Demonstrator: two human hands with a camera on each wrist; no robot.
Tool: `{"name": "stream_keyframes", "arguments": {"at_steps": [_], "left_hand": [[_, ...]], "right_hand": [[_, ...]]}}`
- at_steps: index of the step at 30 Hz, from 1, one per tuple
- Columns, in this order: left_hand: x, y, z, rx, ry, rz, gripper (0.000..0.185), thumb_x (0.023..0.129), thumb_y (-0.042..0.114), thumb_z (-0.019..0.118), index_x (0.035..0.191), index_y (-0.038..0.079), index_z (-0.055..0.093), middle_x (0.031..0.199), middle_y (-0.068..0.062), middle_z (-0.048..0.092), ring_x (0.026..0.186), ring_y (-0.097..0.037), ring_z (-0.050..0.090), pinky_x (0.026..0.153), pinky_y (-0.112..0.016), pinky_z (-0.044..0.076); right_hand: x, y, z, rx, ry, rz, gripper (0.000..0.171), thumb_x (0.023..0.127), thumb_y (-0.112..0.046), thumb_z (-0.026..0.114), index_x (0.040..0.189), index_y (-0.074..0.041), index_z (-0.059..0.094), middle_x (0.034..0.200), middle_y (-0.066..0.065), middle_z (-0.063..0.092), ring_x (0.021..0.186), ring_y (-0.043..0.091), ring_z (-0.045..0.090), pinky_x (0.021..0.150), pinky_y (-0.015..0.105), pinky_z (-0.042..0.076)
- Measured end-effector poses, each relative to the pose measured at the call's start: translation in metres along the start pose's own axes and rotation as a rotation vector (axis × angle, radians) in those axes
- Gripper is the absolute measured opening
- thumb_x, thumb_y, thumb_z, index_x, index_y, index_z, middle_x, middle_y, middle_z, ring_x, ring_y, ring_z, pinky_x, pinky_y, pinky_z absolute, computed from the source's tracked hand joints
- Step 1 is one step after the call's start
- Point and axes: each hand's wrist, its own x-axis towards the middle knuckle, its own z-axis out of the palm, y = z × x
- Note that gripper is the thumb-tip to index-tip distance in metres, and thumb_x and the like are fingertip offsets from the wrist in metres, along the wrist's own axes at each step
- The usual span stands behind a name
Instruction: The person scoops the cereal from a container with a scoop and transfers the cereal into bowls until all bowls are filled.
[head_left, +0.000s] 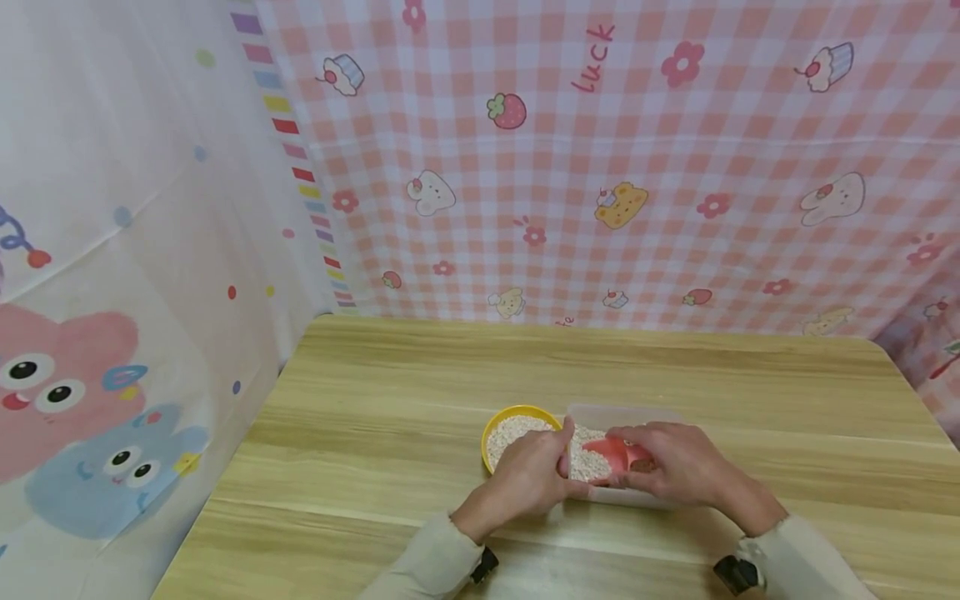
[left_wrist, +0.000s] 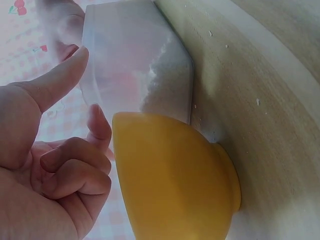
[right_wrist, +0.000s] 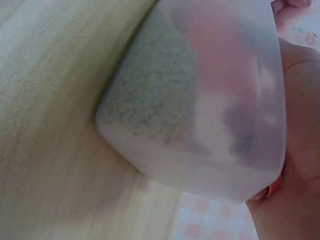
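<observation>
A yellow bowl (head_left: pixel 501 425) full of pale grain stands on the wooden table (head_left: pixel 390 392), touching a clear plastic container (head_left: pixel 637 414) that also holds grain. My left hand (head_left: pixel 542 468) lies between the two, thumb over the container's near left rim and fingers curled against its wall. My right hand (head_left: pixel 660 465) grips a red scoop (head_left: pixel 609 455) inside the container, down in the grain. The left wrist view shows the bowl (left_wrist: pixel 175 185), the container (left_wrist: pixel 135 65) and my left hand (left_wrist: pixel 75 115). The right wrist view shows the container (right_wrist: pixel 200 95) with my right hand (right_wrist: pixel 300 130) behind it.
Pink checked cloth (head_left: pixel 600 167) hangs behind the table, and a white cartoon-print cloth (head_left: pixel 112 292) hangs on the left. A few stray grains (left_wrist: pixel 257 101) lie on the wood beside the bowl. The table's left edge (head_left: pixel 225 467) runs close to the hanging cloth.
</observation>
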Motion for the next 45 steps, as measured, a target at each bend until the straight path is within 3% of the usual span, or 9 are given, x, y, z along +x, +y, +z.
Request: {"name": "stream_keyframes", "arguments": {"at_steps": [5,13,22,26,32,39,45], "left_hand": [[0.0,0.0,0.0,0.013,-0.004,-0.018,0.097,0.078,0.042,0.083,0.152,0.003,0.035,0.064,0.014,0.05,0.053,-0.002,0.04,0.051,-0.018,0.035],[0.0,0.001,0.0,0.025,-0.017,-0.039,0.097,0.078,0.044,0.082,0.153,0.006,0.034,0.064,0.014,0.05,0.053,-0.002,0.04,0.05,-0.019,0.035],[0.0,0.001,-0.001,0.02,-0.006,-0.039,0.097,0.077,0.045,0.083,0.152,0.006,0.035,0.064,0.014,0.05,0.052,-0.002,0.04,0.05,-0.019,0.035],[0.0,0.001,-0.001,0.017,-0.001,-0.039,0.098,0.076,0.046,0.083,0.151,0.006,0.036,0.064,0.015,0.05,0.053,-0.002,0.04,0.05,-0.018,0.035],[0.0,0.0,0.0,0.011,0.007,-0.043,0.097,0.075,0.045,0.084,0.151,0.006,0.037,0.064,0.014,0.05,0.052,-0.002,0.039,0.049,-0.019,0.034],[-0.001,-0.001,0.001,0.009,0.022,-0.032,0.098,0.075,0.045,0.084,0.151,0.006,0.036,0.064,0.015,0.05,0.052,-0.002,0.04,0.049,-0.019,0.034],[-0.004,-0.004,0.0,-0.011,0.05,-0.004,0.096,0.076,0.044,0.084,0.151,0.006,0.038,0.066,0.015,0.05,0.053,-0.002,0.039,0.049,-0.019,0.033]], "right_hand": [[-0.001,0.003,0.002,-0.019,0.03,-0.034,0.054,0.082,-0.049,0.076,0.124,-0.017,0.067,0.095,-0.011,0.066,0.075,0.002,0.048,0.062,0.023,0.038],[-0.004,0.004,0.001,-0.037,0.072,-0.062,0.055,0.082,-0.051,0.076,0.125,-0.017,0.068,0.11,0.0,0.071,0.091,0.013,0.063,0.07,0.032,0.049],[-0.008,0.008,-0.002,-0.018,0.131,-0.106,0.054,0.081,-0.047,0.079,0.126,-0.021,0.068,0.111,-0.001,0.071,0.089,0.008,0.062,0.068,0.029,0.05],[-0.01,0.01,-0.002,0.009,0.174,-0.114,0.054,0.079,-0.048,0.08,0.125,-0.023,0.069,0.109,-0.002,0.072,0.087,0.005,0.062,0.067,0.027,0.05],[-0.014,0.011,-0.004,0.067,0.201,-0.089,0.056,0.075,-0.036,0.086,0.125,-0.019,0.069,0.11,0.0,0.072,0.084,0.002,0.059,0.065,0.025,0.049],[-0.017,0.012,-0.004,0.1,0.213,-0.09,0.055,0.079,-0.037,0.083,0.128,-0.018,0.067,0.113,0.003,0.072,0.088,0.007,0.063,0.067,0.028,0.05],[-0.019,0.013,-0.004,0.199,0.2,-0.067,0.055,0.081,-0.034,0.082,0.13,-0.014,0.066,0.12,0.009,0.07,0.09,0.006,0.062,0.067,0.025,0.051]]}}
